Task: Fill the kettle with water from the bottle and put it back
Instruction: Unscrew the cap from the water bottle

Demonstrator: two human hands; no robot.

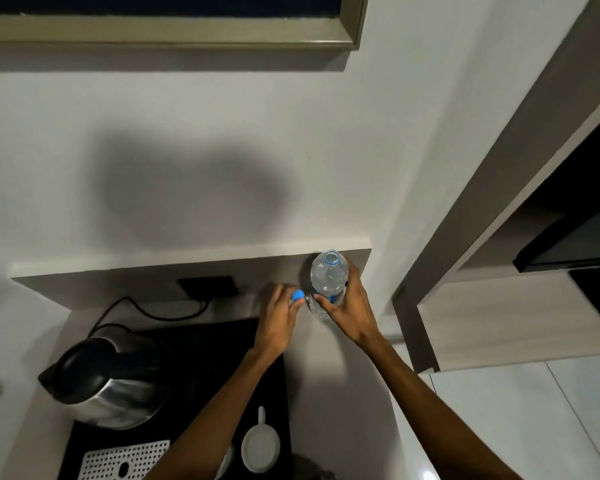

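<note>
A clear plastic water bottle (327, 279) stands upright at the back right of the counter with its mouth uncapped. My right hand (350, 308) is wrapped around its lower body. Just left of it, my left hand (277, 322) pinches the small blue cap (297, 295) between its fingertips. The steel kettle (110, 379) with a black lid sits on a black tray (201, 344) at the left, its lid down and its cord running to the wall.
A black wall socket (208, 286) with a plugged cord sits behind the kettle. A white cup (260, 445) and a white perforated plate (125, 460) lie on the tray's near part. A low ledge runs along the back wall. A wooden cabinet stands to the right.
</note>
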